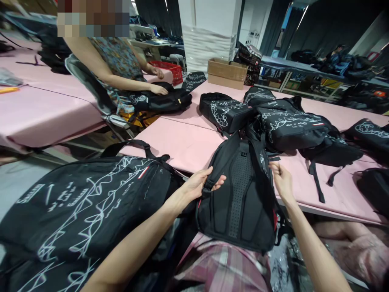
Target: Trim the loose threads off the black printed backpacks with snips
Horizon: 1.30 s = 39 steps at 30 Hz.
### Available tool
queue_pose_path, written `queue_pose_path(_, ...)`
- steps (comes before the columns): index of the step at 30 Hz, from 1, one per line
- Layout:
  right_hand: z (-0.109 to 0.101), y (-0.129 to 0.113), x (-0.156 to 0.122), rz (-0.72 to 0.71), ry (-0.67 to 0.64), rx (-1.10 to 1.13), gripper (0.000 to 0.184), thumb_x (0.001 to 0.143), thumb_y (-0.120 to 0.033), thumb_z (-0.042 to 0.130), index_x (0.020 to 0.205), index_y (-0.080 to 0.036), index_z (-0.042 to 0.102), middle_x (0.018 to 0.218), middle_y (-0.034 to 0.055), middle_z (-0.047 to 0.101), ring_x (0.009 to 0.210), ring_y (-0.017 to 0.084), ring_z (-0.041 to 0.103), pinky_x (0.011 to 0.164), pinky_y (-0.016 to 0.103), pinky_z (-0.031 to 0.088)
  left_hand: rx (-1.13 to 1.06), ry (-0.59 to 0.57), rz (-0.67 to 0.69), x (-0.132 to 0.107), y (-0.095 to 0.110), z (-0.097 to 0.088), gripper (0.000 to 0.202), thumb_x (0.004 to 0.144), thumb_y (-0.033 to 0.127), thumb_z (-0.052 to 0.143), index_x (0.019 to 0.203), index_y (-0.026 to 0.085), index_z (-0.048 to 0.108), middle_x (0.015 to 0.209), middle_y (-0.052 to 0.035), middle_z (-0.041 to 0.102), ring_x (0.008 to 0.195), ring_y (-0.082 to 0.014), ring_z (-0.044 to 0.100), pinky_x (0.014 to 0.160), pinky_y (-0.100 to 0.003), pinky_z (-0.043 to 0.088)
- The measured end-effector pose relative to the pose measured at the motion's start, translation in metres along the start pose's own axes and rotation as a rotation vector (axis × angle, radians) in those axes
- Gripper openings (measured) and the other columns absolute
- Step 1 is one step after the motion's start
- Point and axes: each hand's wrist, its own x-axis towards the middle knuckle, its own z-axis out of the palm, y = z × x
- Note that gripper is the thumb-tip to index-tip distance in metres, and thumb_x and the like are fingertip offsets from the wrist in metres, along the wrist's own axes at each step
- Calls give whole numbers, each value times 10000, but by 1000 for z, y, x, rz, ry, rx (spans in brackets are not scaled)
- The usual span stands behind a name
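A black backpack (pixel 240 194) leans from my lap against the table edge, its padded back panel and shoulder straps facing up. My left hand (pixel 200 182) is closed round its left shoulder strap (pixel 223 164), close to the strap's buckle. On the other side, my right hand (pixel 281 178) has its fingers pinched together at the backpack's right edge. What lies between those fingertips is too small to make out. To my left lies a larger-looking black backpack (pixel 88 202) with white scribbled print, beside my left forearm.
Several printed black backpacks (pixel 288 121) cover the far right of the pink table (pixel 182 140). Behind it stand a cardboard box (pixel 227 74) and a red crate (pixel 174 73). A seated co-worker (pixel 118 61) handles another black bag (pixel 164 99) at the left. Another person's arm shows at lower right.
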Motion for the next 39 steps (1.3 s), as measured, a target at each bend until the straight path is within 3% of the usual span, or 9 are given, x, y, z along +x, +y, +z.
queue_pose_path(2,-28,27,-22,19,71,-221,445,821,-480,409,1027,-163,642,965,108,683,923,247,605,794,373,443,-7,2,5,0,-3,0,326,889,281,463,870,16,651,843,-159,699,664,-166,656,655,-265,540)
queue_pose_path(4,-44,47,-53,23,-80,-350,462,793,-529,450,1036,-187,643,1027,108,671,986,278,595,836,396,435,1,20,30,2,-8,2,310,883,278,476,849,23,651,827,-160,698,639,-158,652,636,-258,543)
queue_pose_path(6,-48,58,-84,6,-182,-441,507,712,-558,555,1083,-218,625,1145,104,623,988,301,592,802,393,450,16,39,53,5,-13,7,302,877,278,490,821,27,649,811,-159,698,619,-152,648,618,-253,546)
queue_pose_path(9,-46,62,-107,127,-106,-386,532,643,-518,626,1094,-237,616,1127,105,622,845,294,615,660,363,454,41,39,42,9,-21,14,298,876,268,493,813,21,648,816,-160,696,615,-154,650,612,-258,556)
queue_pose_path(12,-51,60,-95,380,-47,34,372,618,-484,635,854,-198,654,731,59,652,616,215,576,533,296,411,70,68,1,5,-26,23,299,886,245,471,840,7,646,813,-161,695,611,-157,655,613,-262,568)
queue_pose_path(16,-70,62,-67,514,-35,275,315,560,-485,669,606,-206,529,391,-68,390,346,96,336,371,231,284,81,210,-31,-6,-26,31,264,897,190,431,928,14,626,794,-141,696,591,-150,659,580,-243,577)
queue_pose_path(27,-73,54,-60,588,-110,637,337,568,-425,736,579,-202,484,372,-71,388,337,72,331,344,211,288,82,325,-44,-8,-29,33,333,947,189,270,1108,61,532,747,-83,701,558,-121,646,556,-232,581)
queue_pose_path(35,-71,59,-58,567,-114,640,333,534,-418,743,583,-191,506,416,-59,427,356,72,345,355,213,277,119,372,-60,3,-35,44,297,928,178,319,1050,67,566,812,-104,695,570,-132,641,572,-262,591)
queue_pose_path(39,-82,60,-57,538,-40,568,268,566,-377,721,587,-180,541,447,-58,449,392,72,354,386,207,270,178,455,-35,-14,-26,41,317,911,136,315,1085,144,580,657,-36,672,535,-114,614,516,-184,562)
